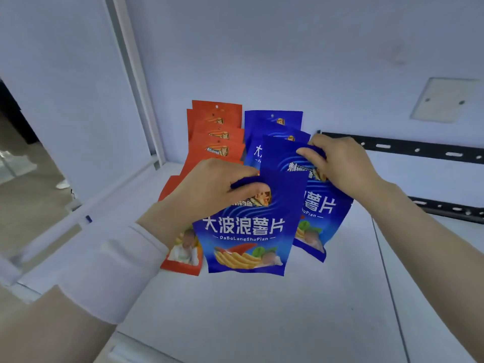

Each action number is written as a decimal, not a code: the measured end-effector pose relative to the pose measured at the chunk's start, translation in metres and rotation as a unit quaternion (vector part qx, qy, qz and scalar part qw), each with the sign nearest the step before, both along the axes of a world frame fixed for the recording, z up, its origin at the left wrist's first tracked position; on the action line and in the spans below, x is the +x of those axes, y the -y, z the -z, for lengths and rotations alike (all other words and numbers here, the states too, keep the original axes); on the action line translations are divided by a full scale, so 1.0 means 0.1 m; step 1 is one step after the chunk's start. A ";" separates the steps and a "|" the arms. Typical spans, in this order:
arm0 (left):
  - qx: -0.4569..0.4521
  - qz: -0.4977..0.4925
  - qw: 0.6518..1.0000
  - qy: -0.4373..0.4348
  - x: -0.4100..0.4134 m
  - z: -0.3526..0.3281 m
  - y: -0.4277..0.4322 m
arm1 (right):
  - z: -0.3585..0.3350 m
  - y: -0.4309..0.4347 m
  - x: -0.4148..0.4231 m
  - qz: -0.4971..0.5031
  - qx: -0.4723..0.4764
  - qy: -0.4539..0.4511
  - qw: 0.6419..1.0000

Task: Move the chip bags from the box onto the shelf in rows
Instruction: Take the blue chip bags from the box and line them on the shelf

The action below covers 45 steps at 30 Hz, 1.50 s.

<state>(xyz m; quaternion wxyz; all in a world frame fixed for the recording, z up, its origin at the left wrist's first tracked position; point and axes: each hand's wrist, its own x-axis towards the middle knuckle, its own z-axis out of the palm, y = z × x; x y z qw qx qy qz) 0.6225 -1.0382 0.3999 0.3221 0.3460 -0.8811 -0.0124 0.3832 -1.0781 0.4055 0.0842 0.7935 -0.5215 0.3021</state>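
left hand [209, 187]: pinches top of front blue bag [248, 229]
right hand [340, 166]: grips next blue bag [318, 205]
tip: overlap evenly, keep blue row beside red bags [216, 134]

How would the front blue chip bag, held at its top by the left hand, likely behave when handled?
Probably floppy: the front blue bag folds at its top under the left hand. Likely light, since a grip on its top edge alone seems to hold it. Its glossy film may slide against the blue bag behind.
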 end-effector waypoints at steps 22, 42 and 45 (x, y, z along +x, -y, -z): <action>-0.040 0.147 0.988 -0.041 0.04 0.35 1.43 | 0.40 1.56 0.23 0.016 -0.014 -0.057 0.998; -0.037 0.106 0.993 -0.030 -0.14 0.41 1.81 | 0.80 2.16 0.15 -0.010 -0.092 -0.055 0.994; -0.029 0.098 0.994 -0.026 -0.14 0.41 1.81 | 0.82 2.19 0.15 -0.020 -0.107 -0.057 0.992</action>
